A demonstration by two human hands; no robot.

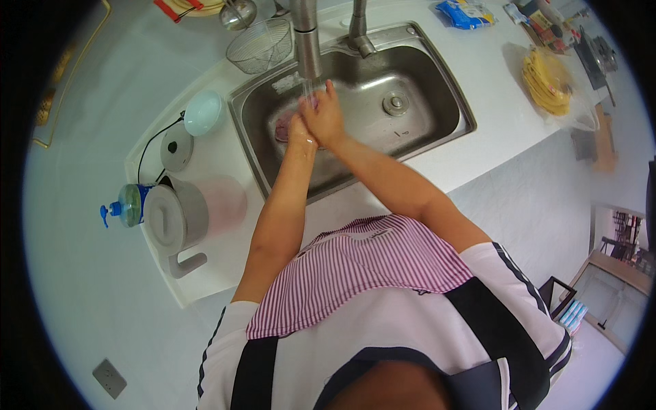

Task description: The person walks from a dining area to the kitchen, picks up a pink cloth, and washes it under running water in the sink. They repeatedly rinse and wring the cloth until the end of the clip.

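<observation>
Water runs from a pull-down kitchen faucet [309,54] onto my two hands in the left half of a stainless steel sink [353,97]. My right hand [326,120] is curled over a pinkish-purple piece [313,103], which looks like raw meat, with one finger raised. My left hand [299,131] is wet and tucked against the right; its fingers are partly hidden, so its grip is unclear. Just left of it shows a darker reddish-purple piece [282,127], also meat-like. Whether the two pieces are joined cannot be seen.
A second, shorter faucet [362,38] stands at the rim. Left of the sink are a pale blue bowl [203,112], a round lid [177,148], a grey pitcher [177,218] and a pump soap bottle [129,205]. A wire basket [260,47] sits behind; bagged bananas [546,82] lie right.
</observation>
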